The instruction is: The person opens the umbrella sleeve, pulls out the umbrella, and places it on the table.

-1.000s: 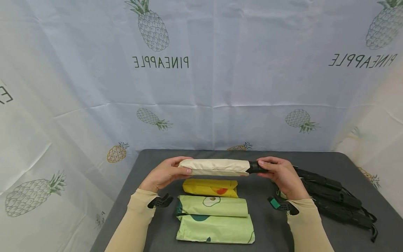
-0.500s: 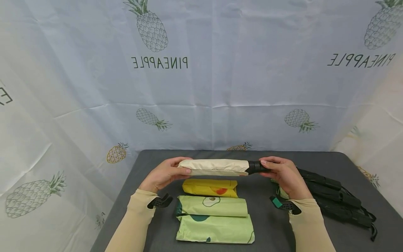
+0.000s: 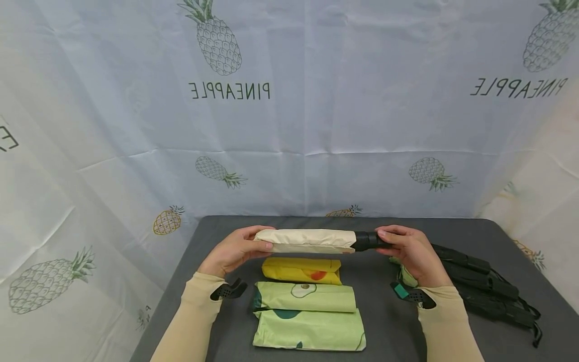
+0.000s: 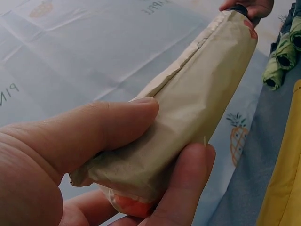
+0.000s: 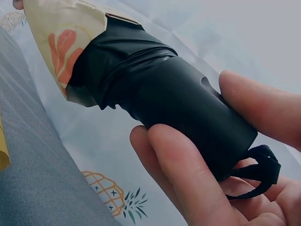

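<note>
A folded umbrella point(image 3: 307, 240) in a cream fabric sleeve point(image 4: 202, 89) is held level above the table, its black handle point(image 5: 193, 113) sticking out at the right. My left hand point(image 3: 235, 250) pinches the sleeved end between thumb and fingers. At the other end, my right hand point(image 3: 409, 254) holds the handle, thumb on one side and fingers on the other. A black wrist strap point(image 5: 258, 169) loops from the handle's end by the palm. Black fabric point(image 5: 117, 56) shows between sleeve and handle, and an orange print point(image 5: 63, 54) marks the sleeve.
Below lie a flat yellow sleeve point(image 3: 289, 269) and two light green sleeves point(image 3: 316, 296) with avocado prints, in a column on the grey table point(image 3: 235, 327). Several black folded umbrellas point(image 3: 488, 286) lie at the right, with green ends point(image 4: 277, 70). A pineapple-print curtain point(image 3: 316, 125) hangs behind.
My right hand has shifted slightly right along the handle, leaving more black showing. The sleeved end and my left hand have drifted very slightly left.
</note>
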`<state>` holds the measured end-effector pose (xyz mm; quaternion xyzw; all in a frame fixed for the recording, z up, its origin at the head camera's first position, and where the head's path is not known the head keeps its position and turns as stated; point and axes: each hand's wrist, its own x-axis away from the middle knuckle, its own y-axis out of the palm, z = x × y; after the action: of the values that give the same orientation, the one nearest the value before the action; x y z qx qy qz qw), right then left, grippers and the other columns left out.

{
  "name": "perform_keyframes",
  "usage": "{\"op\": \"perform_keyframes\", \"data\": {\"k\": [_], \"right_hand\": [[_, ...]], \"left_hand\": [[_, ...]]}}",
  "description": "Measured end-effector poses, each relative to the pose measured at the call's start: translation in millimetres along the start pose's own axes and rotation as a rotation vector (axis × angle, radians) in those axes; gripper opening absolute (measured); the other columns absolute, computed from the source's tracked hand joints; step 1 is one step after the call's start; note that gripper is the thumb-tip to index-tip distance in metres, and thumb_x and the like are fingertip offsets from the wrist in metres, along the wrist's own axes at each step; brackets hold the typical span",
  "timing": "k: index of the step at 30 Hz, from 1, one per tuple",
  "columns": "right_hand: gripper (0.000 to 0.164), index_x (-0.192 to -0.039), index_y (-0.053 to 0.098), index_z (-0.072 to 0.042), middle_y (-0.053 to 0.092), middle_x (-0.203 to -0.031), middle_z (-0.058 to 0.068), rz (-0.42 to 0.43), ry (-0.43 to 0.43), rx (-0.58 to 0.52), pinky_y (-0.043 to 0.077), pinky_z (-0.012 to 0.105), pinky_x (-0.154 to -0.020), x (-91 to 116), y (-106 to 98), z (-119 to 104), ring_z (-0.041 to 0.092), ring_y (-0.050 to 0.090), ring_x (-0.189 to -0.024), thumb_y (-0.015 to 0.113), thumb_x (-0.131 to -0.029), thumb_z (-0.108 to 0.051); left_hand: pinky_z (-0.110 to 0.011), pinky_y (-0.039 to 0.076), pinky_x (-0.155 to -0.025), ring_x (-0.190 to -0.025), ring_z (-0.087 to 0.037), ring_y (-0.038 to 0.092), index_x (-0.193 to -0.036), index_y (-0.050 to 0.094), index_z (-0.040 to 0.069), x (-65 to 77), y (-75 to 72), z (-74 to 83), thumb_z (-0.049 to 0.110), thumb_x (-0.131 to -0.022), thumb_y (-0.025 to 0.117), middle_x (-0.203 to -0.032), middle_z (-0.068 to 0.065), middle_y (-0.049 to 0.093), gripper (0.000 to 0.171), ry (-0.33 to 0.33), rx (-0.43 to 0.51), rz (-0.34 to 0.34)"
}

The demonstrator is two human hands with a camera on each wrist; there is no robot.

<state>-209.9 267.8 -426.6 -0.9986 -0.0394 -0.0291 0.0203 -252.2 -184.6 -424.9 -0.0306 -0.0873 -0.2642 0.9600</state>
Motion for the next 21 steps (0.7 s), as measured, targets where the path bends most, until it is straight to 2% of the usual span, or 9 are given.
{"op": "perform_keyframes", "data": {"k": [5, 12, 21], "right_hand": [[0.017, -0.121, 0.08, -0.02, 0.066, -0.118, -0.009, -0.002, -0.002, 0.006, 0.067, 0.03, -0.094, 2, -3, 1, 0.009, 0.073, -0.106, 0.072, -0.106, -0.024], [0.014, -0.118, 0.081, -0.025, 0.068, -0.117, -0.01, -0.005, 0.0, -0.007, 0.067, 0.031, -0.093, 4, -7, -1, 0.009, 0.073, -0.105, 0.073, -0.106, -0.025], [0.015, -0.114, 0.082, -0.028, 0.069, -0.116, -0.012, -0.005, 0.012, -0.044, 0.067, 0.03, -0.09, 3, -14, -1, 0.007, 0.076, -0.103, 0.07, -0.107, -0.02]], "left_hand": [[-0.047, 0.059, -0.112, -0.122, -0.024, 0.069, -0.161, 0.049, 0.006, -0.2, -0.2, -1.0, 0.013, -0.102, 0.076, -0.152, -0.02, 0.056, 0.066, 0.004, 0.001, -0.006], [-0.041, 0.061, -0.109, -0.122, -0.025, 0.069, -0.161, 0.049, 0.005, -0.2, -0.7, -1.5, 0.014, -0.101, 0.078, -0.151, -0.02, 0.056, 0.067, 0.002, 0.007, 0.0], [-0.041, 0.062, -0.108, -0.122, -0.024, 0.069, -0.161, 0.049, 0.005, -0.2, -1.5, -2.1, 0.014, -0.101, 0.078, -0.152, -0.021, 0.055, 0.068, -0.002, 0.016, 0.009]]}}
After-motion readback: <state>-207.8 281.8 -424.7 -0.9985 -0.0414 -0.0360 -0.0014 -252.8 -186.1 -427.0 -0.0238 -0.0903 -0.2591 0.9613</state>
